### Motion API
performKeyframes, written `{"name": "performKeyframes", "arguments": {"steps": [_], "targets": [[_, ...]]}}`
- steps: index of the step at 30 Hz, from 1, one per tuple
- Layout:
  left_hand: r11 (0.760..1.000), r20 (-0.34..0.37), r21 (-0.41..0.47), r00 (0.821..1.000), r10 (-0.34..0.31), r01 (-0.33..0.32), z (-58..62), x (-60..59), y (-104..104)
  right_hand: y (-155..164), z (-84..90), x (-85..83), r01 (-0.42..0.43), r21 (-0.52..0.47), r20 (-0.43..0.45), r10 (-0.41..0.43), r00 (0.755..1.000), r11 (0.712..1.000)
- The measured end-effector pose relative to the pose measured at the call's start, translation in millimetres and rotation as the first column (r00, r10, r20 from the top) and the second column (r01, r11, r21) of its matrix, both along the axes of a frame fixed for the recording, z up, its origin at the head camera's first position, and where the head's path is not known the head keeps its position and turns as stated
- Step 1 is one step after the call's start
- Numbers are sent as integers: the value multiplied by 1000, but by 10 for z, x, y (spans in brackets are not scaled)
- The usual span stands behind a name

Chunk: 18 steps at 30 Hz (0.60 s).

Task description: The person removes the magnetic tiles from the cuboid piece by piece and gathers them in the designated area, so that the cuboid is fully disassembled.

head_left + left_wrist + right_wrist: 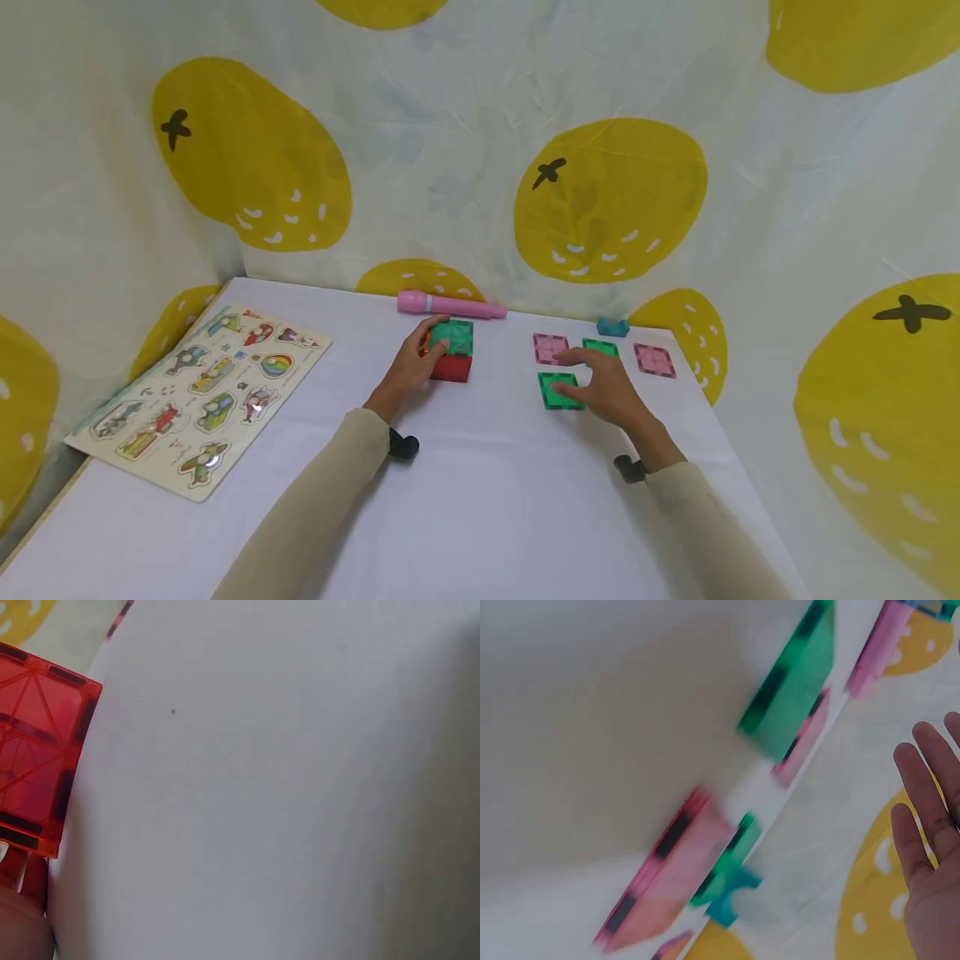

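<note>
Hands (408, 367) on magnetic tiles (452, 350)

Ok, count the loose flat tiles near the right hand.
4: near green tile under the right hand, far green tile behind its fingers, left pink tile, right pink tile. The hand could hide more.

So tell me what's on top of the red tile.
A green tile sits on the red tile, making a small box. The left hand grips its side, hiding the orange piece behind the fingers.

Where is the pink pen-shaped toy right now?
In the head view, the pink pen-shaped toy lies at the table's far edge, against the lemon-print cloth, just behind the green tile at the left hand.
</note>
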<state>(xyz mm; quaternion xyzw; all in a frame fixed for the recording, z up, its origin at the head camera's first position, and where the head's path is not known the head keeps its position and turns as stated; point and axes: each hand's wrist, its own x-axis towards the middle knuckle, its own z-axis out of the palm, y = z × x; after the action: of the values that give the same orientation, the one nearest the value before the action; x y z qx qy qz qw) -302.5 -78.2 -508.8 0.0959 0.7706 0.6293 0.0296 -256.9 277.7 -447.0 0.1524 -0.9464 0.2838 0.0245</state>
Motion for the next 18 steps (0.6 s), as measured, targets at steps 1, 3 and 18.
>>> {"name": "performKeyframes", "arguments": {"steps": [1,3,18], "targets": [[1000,10,-4,1000,-2,2,6,1,-9,-73,5,-12,-10,-21,-2,10,1000,1000],[1000,22,-11,1000,-13,14,13,-4,-32,-218,11,-31,-27,-57,4,27,1000,998],[990,96,4,985,-141,142,83,54,-167,-1206,-87,-296,-56,-368,81,92,992,928]]}}
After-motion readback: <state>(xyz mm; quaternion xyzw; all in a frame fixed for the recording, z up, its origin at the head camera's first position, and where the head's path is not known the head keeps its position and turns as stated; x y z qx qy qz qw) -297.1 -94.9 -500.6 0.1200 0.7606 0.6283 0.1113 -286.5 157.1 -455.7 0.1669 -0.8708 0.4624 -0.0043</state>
